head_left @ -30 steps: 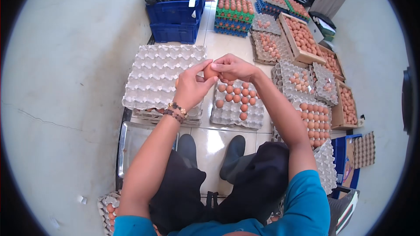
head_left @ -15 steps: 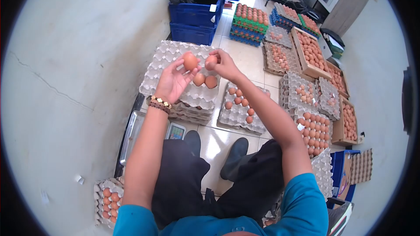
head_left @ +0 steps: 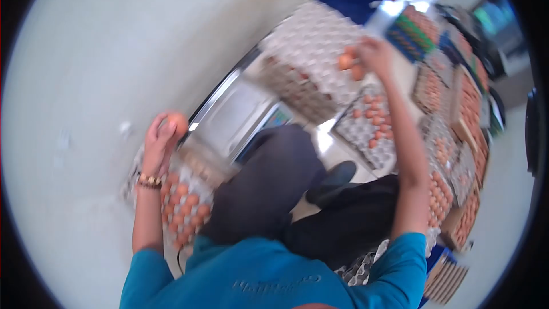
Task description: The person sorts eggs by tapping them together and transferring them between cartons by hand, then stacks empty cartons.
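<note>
Egg [head_left: 179,122] in my left hand's [head_left: 159,144] closed grip is now swinging out near the lower egg tray [head_left: 198,184]; my right hand [head_left: 373,54] is reaching by eggs [head_left: 345,61] on stacked trays [head_left: 309,34], its grip unclear.

Teal short-sleeved shirt [head_left: 269,277], dark trousers [head_left: 266,177], beaded bracelets [head_left: 150,181], dark boots [head_left: 334,180].

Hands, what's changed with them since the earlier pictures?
The left hand has carried its egg from the tray stack back and leftward, toward the nearer egg tray. The right hand stays over the stack; its grip is blurred. The stack itself stayed put.
</note>
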Motion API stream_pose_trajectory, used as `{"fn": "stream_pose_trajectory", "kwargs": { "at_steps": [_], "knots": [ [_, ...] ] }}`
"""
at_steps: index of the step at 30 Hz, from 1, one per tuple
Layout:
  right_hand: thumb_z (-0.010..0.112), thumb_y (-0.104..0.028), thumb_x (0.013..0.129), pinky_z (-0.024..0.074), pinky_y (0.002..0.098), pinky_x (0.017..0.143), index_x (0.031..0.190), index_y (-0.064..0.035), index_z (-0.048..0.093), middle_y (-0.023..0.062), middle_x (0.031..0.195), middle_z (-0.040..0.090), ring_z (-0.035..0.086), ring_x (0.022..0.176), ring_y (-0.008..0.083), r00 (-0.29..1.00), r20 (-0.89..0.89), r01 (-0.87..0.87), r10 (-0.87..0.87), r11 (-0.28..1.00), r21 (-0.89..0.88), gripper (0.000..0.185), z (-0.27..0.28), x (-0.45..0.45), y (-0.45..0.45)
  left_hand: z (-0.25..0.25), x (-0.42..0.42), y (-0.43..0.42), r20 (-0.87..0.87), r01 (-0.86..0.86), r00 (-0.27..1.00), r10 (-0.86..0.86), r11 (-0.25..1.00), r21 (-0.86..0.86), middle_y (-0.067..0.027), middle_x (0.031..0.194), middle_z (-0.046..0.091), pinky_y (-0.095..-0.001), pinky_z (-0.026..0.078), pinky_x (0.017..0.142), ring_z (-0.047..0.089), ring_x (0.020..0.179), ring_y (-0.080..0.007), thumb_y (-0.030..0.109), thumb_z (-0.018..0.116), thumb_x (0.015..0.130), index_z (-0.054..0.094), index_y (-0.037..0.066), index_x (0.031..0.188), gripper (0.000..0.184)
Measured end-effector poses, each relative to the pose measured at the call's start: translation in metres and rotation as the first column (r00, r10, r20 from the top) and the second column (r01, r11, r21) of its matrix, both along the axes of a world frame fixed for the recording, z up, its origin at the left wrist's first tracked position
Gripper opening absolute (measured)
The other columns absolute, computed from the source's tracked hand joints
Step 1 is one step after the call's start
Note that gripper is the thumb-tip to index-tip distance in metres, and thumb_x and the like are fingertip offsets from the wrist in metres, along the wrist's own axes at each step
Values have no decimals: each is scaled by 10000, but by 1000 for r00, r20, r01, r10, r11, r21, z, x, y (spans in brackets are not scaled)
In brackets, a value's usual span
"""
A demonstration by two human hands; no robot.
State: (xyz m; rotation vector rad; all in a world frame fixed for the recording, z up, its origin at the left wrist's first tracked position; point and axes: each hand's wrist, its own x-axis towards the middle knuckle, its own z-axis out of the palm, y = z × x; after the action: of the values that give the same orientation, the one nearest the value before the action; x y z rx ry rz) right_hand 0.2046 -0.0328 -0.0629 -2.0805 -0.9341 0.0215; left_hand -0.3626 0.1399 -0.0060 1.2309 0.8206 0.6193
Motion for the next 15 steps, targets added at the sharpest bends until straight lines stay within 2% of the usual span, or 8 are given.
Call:
{"fn": "stream_pose_trajectory", "kwargs": {
  "at_steps": [2,3,4,5,7,8,10,15],
  "knots": [
    [608,-218,939,505,319,838,1097,-44,730,121,958,735,664,880,162,977,209,-38,42,999,-22,265,6,20,-16,-6,-44,-11,4,-163,987,163,986,31,-98,1149,627,-336,506,948,617,1065,-175,176,674,937,474,38,1323,456],
    [613,-236,944,499,308,849,1098,-23,723,118,946,732,653,872,145,977,203,-74,67,997,29,285,-11,49,-25,-14,-68,-17,-38,-241,969,243,969,47,-96,1153,628,-327,510,938,619,1059,-165,153,689,924,477,37,1324,466],
    [612,-258,955,491,295,853,1081,6,718,114,942,731,645,877,143,978,210,17,-7,999,-45,311,-4,50,-32,-24,-87,-19,-66,-303,949,307,951,68,-95,1156,630,-317,513,927,621,1053,-155,130,703,912,480,37,1324,478],
    [610,-266,963,486,284,841,1062,27,713,110,930,728,629,868,132,976,218,-35,23,998,56,327,-20,70,-43,-28,-105,-29,-113,-334,931,346,935,118,-103,1167,628,-310,518,921,622,1064,-158,113,706,906,487,29,1322,478],
    [600,-254,959,491,288,820,1077,11,711,114,914,727,642,849,152,986,160,-49,39,997,59,310,-46,106,-68,-35,-129,-39,-197,-344,903,382,917,201,-119,1188,626,-294,528,908,624,1086,-164,81,711,894,500,14,1318,478],
    [602,-263,955,491,279,785,1076,11,708,113,891,722,643,836,143,977,200,80,-72,996,-29,318,-47,104,-78,-43,-140,-41,-227,-346,889,398,908,237,-116,1183,627,-293,528,907,625,1088,-165,76,709,892,513,12,1309,465],
    [595,-264,949,488,309,714,1013,21,701,126,828,704,634,773,157,978,194,101,-75,987,-127,311,-66,124,-102,-56,-158,-49,-288,-333,861,418,894,299,-111,1173,630,-291,527,905,626,1093,-166,67,706,889,538,7,1292,440],
    [559,-275,961,449,361,626,896,44,643,140,715,637,581,662,198,946,325,86,9,957,-277,337,-103,157,-157,-75,-200,-52,-292,-455,622,726,639,620,-73,1051,679,-255,519,810,637,924,-118,197,727,905,589,-17,1232,414]
  ]
}}
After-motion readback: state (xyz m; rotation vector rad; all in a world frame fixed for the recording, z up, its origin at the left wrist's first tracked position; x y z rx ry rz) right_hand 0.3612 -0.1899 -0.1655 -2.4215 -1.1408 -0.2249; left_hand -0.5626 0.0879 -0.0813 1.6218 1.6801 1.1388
